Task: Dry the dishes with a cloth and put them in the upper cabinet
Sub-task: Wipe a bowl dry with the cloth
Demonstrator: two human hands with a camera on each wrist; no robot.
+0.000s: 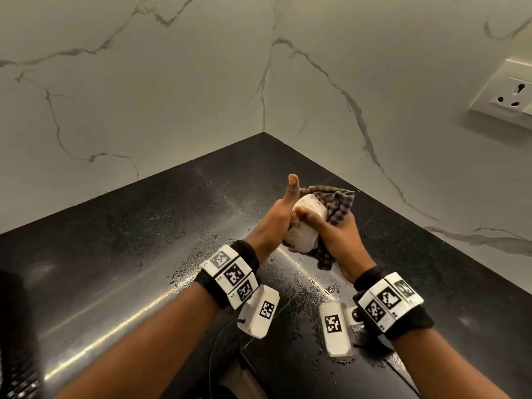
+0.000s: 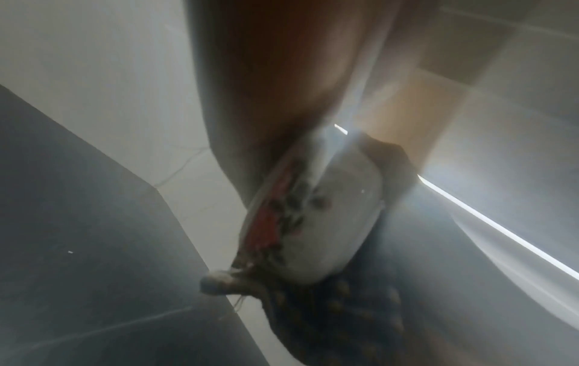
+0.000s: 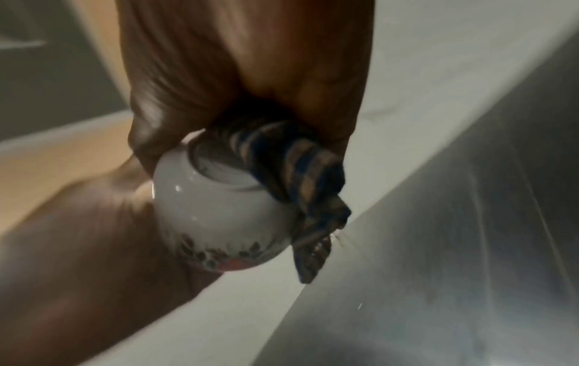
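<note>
A small white bowl [image 1: 305, 227] with a dark floral band is held just above the black counter [image 1: 129, 254]. My left hand [image 1: 277, 223] holds it from the left, palm against its side and thumb pointing straight up; its fingers are hidden behind the bowl. My right hand [image 1: 341, 236] grips a brown-and-blue checked cloth [image 1: 338, 201] and presses it against the bowl's base and right side. In the right wrist view the bowl [image 3: 219, 215] shows its foot ring, with the cloth [image 3: 282, 161] bunched over it. The left wrist view is blurred, showing the bowl [image 2: 344, 222] and the cloth [image 2: 344, 322].
Water drops [image 1: 302, 298] are scattered over the counter below and in front of the hands. Marble walls meet in a corner [image 1: 263, 110] behind. A wall socket [image 1: 512, 96] sits at the upper right. No cabinet shows in the head view.
</note>
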